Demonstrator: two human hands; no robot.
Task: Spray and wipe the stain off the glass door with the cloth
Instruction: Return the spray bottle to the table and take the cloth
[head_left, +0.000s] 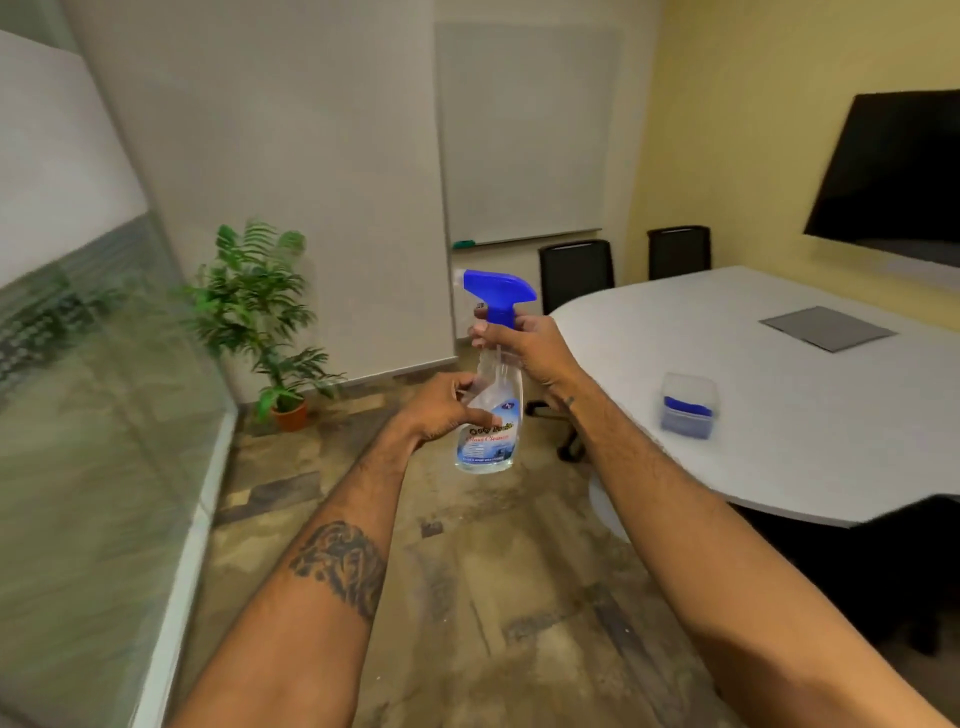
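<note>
The spray bottle label reads "Glass Cleaner"; the brand above is blurred.

Worn on the head, wide-angle, looking forward and down along both forearms. Close on the bottle at centre; glass wall at left, bench at right, floor below.

A green leafy plant in an orange pot stands by the wall. Two black chairs sit behind a big white table.
</note>
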